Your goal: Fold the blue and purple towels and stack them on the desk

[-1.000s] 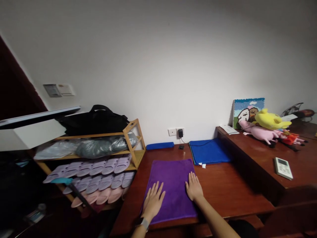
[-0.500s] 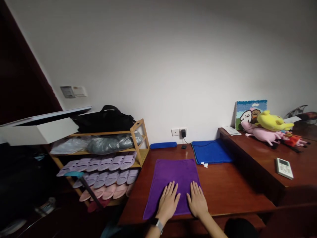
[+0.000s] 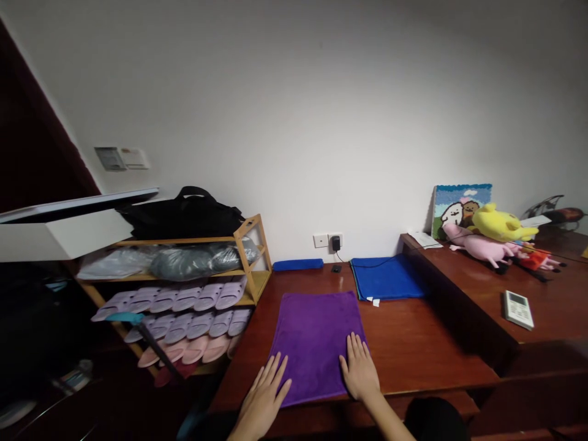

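A purple cloth (image 3: 316, 337) lies spread flat on the brown wooden table (image 3: 413, 349), its near edge close to the table's front edge. My left hand (image 3: 265, 395) rests at the cloth's near left corner, fingers extended and slightly apart, holding nothing. On the cloth's right edge, near the front, my right hand (image 3: 361, 367) lies palm down with its fingers stretched out and nothing in it. Behind and to the right is a flat blue cloth (image 3: 388, 278) with small white tags. A rolled or folded blue cloth (image 3: 297, 264) sits against the wall.
At left stands a wooden rack (image 3: 257, 285) with slippers, plastic-wrapped items and a black bag (image 3: 184, 214). A plug (image 3: 335, 244) with a cable is in the wall socket. The raised surface at right holds plush toys (image 3: 482, 248), a picture (image 3: 459, 205) and a white remote (image 3: 518, 310).
My left hand has moved left and toward me, from the cloth's middle front to its left corner. My right hand stays on the right side. The view has shifted slightly.
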Demonstrator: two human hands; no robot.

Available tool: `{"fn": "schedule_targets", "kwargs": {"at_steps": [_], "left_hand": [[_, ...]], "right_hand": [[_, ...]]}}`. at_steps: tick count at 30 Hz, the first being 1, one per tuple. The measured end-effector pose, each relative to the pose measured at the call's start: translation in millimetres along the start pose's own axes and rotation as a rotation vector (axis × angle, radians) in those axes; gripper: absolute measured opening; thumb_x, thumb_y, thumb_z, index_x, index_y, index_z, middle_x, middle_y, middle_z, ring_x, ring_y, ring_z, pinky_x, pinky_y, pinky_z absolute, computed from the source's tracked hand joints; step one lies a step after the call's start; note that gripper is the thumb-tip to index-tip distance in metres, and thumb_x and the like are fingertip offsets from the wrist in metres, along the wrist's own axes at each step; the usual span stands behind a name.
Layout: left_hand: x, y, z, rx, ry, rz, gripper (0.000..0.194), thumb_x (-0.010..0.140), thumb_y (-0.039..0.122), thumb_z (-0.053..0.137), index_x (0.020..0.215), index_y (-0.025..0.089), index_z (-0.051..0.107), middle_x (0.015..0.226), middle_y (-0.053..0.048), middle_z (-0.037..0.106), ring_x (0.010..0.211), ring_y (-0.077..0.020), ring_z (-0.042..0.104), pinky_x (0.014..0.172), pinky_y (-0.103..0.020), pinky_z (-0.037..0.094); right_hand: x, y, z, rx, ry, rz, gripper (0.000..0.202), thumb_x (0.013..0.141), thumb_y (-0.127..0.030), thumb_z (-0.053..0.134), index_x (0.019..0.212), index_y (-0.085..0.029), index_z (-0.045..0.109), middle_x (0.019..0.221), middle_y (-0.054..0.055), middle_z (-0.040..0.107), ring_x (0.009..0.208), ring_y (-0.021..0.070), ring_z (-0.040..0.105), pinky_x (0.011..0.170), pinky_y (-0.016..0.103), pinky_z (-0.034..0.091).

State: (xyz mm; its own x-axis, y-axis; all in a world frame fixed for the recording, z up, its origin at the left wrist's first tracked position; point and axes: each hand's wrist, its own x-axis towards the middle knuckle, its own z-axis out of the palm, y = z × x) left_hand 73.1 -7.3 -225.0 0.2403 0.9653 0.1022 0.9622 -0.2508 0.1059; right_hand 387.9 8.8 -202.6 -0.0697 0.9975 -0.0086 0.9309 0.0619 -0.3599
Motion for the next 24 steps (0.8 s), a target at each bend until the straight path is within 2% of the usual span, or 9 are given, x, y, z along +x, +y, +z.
{"fn": "schedule_targets", "kwargs": {"at_steps": [5,10,14,17,20,24], "left_hand": [[-8.0,-0.9,2.8,0.006,0.004,0.02,0.064,0.104,0.059,0.028,0.16,0.029,0.024,0.168,-0.001,0.023,0.154,-0.0235,0.024,0.125,-0.046,0.026],[-4.0,5.4,-8.2,0.006,-0.043,0.0,0.066,0.104,0.061,0.025,0.16,0.027,0.024,0.168,-0.003,0.021,0.155,-0.0243,0.023,0.125,-0.048,0.026],[-4.0,3.5,-15.0,0.029,-0.07,0.01,0.066,0.103,0.062,0.027,0.159,0.028,0.027,0.167,-0.002,0.024,0.154,-0.024,0.026,0.126,-0.048,0.025],[-4.8,1.0,-13.1,0.039,-0.003,0.06,0.062,0.103,0.06,0.031,0.158,0.031,0.031,0.165,-0.001,0.03,0.152,-0.0237,0.03,0.126,-0.047,0.026],[0.3,3.1,-8.8,0.011,0.074,0.108,0.058,0.103,0.058,0.035,0.157,0.037,0.034,0.164,0.003,0.035,0.15,-0.0227,0.035,0.125,-0.044,0.03],[26.7,9.8,-9.6,-0.051,0.106,0.101,0.053,0.103,0.056,0.037,0.153,0.039,0.042,0.162,0.004,0.04,0.148,-0.0233,0.04,0.122,-0.042,0.036]], "right_hand": [[-2.2,-0.5,-0.4,-0.013,-0.015,-0.011,0.073,0.103,-0.051,0.017,0.16,-0.006,0.02,0.168,0.009,0.012,0.157,0.0222,0.009,0.128,0.039,0.006],[-4.1,0.6,-4.0,-0.002,-0.016,-0.027,0.072,0.103,-0.051,0.019,0.16,-0.006,0.021,0.168,0.009,0.012,0.156,0.0234,0.01,0.128,0.04,0.008],[-13.5,7.7,-4.9,0.056,0.013,-0.111,0.069,0.103,-0.049,0.022,0.159,-0.008,0.029,0.166,0.008,0.02,0.156,0.0236,0.015,0.128,0.04,0.012],[-25.7,18.7,-0.5,0.102,0.081,-0.16,0.062,0.104,-0.046,0.025,0.157,-0.017,0.039,0.165,0.002,0.029,0.155,0.0228,0.021,0.128,0.041,0.015],[-31.3,34.3,2.5,0.131,0.167,-0.144,0.058,0.104,-0.046,0.025,0.151,-0.023,0.049,0.162,0.0,0.036,0.153,0.0238,0.027,0.128,0.043,0.018],[-9.8,61.2,-7.3,0.141,0.269,-0.092,0.056,0.104,-0.046,0.026,0.143,-0.026,0.06,0.158,0.002,0.045,0.15,0.025,0.035,0.126,0.044,0.024]]}}
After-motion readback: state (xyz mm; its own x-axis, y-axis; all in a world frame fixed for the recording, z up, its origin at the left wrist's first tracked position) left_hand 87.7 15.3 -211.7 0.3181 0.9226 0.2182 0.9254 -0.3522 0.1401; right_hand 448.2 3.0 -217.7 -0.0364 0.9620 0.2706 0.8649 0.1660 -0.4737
